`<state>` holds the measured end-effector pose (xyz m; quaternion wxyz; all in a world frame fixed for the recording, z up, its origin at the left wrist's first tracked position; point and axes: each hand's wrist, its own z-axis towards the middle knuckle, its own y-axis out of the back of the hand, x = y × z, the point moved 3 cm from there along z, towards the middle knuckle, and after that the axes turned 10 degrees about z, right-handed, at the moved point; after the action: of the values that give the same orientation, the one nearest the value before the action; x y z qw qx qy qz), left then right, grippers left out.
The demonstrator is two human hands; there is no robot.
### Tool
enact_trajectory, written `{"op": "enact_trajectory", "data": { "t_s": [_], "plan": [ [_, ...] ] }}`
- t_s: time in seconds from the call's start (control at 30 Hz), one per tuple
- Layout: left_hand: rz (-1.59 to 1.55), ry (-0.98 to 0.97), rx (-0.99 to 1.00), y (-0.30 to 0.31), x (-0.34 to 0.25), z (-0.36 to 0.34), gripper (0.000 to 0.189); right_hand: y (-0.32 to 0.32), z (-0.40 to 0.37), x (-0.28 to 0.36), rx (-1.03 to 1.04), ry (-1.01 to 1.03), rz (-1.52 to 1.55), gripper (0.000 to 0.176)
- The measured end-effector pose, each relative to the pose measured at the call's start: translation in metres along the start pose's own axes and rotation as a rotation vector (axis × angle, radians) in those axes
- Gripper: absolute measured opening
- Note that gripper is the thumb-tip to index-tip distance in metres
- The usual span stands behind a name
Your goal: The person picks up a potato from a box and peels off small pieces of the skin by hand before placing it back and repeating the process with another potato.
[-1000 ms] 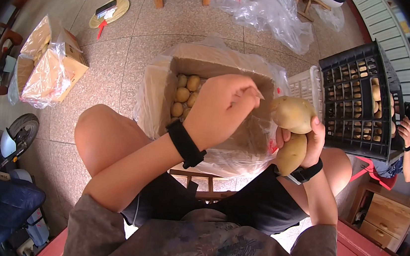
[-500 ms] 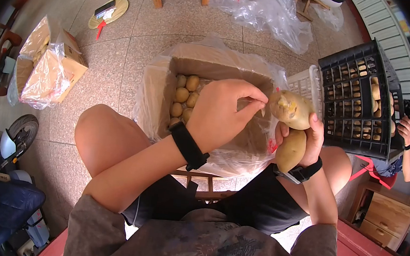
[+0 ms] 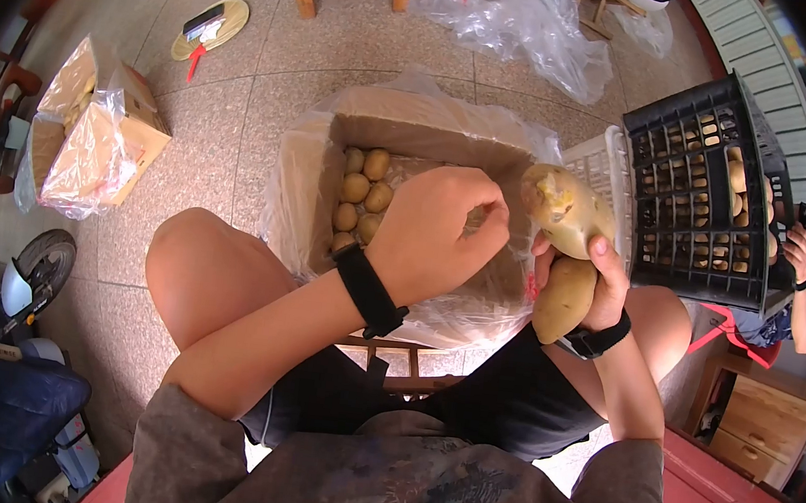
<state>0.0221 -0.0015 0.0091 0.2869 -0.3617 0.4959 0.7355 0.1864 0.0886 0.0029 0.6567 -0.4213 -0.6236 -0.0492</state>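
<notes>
My right hand (image 3: 608, 278) is closed round two potatoes. The larger potato (image 3: 572, 213) points up and to the left, with a rough yellowish-brown patch at its end. The smaller potato (image 3: 564, 301) hangs below it against my palm. My left hand (image 3: 440, 224) is just left of the larger potato, apart from it, over the box. Its fingers are curled with thumb and fingertips pressed together; whatever may be between them is hidden. Under my hands stands a cardboard box (image 3: 306, 168) lined with clear plastic, with several potatoes (image 3: 355, 188) in rows along its left side.
To the right, a black plastic crate (image 3: 635, 178) of potatoes stands tilted beside a white crate (image 3: 601, 164), with another person's hand (image 3: 798, 252) at its far side. Another open cardboard box (image 3: 144, 141) is on the left. Plastic sheeting (image 3: 544, 31) and a woven fan (image 3: 231, 22) lie on the floor.
My left hand has drawn a little down and left, away from the larger potato, and its fingers have curled in. My right hand has shifted slightly left with both potatoes.
</notes>
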Motion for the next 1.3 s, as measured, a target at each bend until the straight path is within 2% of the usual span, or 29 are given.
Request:
{"op": "enact_trajectory", "data": {
  "t_s": [0.17,0.27,0.37,0.43,0.47,0.53,0.6,0.7,0.77,0.8,1.03,1.13,1.3],
  "plan": [
    [0.034,0.023,0.011,0.000,-0.006,0.001,0.013,0.003,0.001,-0.001,-0.009,0.007,0.023,0.067],
    [-0.131,0.094,-0.013,-0.002,-0.004,0.002,0.020,0.004,0.000,-0.003,0.002,0.007,-0.005,0.070],
    [-0.303,0.180,0.043,-0.006,0.002,0.003,0.022,0.004,0.001,-0.002,0.025,-0.017,0.067,0.068],
    [-0.518,0.191,-0.053,-0.008,0.005,0.003,0.019,0.000,0.002,0.002,0.076,-0.005,-0.088,0.062],
    [-0.518,0.190,-0.054,-0.007,0.006,0.002,0.019,0.001,0.001,0.000,0.076,-0.004,-0.089,0.062],
    [-0.418,0.150,-0.080,0.000,0.001,0.003,0.016,0.001,-0.002,-0.006,0.046,0.026,-0.286,0.071],
    [-0.389,0.155,-0.076,0.003,0.000,0.003,0.015,0.000,-0.004,-0.007,0.045,0.009,-0.285,0.070],
    [-0.298,0.139,-0.093,0.004,-0.002,0.001,0.013,0.001,-0.006,-0.011,0.041,0.009,-0.301,0.066],
    [-0.236,0.117,-0.114,0.003,-0.002,0.001,0.012,-0.002,-0.006,-0.013,0.011,0.019,-0.242,0.052],
    [-0.205,0.068,-0.163,0.002,-0.001,0.001,0.012,-0.003,-0.006,-0.014,0.012,0.020,-0.242,0.052],
    [-0.076,-0.132,-0.301,0.000,-0.001,0.000,0.009,-0.003,-0.005,-0.010,-0.041,0.223,-0.532,0.051],
    [-0.006,-0.135,-0.236,0.004,-0.005,-0.002,0.008,-0.004,-0.006,-0.009,-0.035,0.304,-0.602,0.053],
    [0.121,-0.193,-0.289,0.002,-0.007,-0.003,0.008,-0.006,-0.007,-0.008,-0.008,0.425,-0.791,0.056]
  ]
}}
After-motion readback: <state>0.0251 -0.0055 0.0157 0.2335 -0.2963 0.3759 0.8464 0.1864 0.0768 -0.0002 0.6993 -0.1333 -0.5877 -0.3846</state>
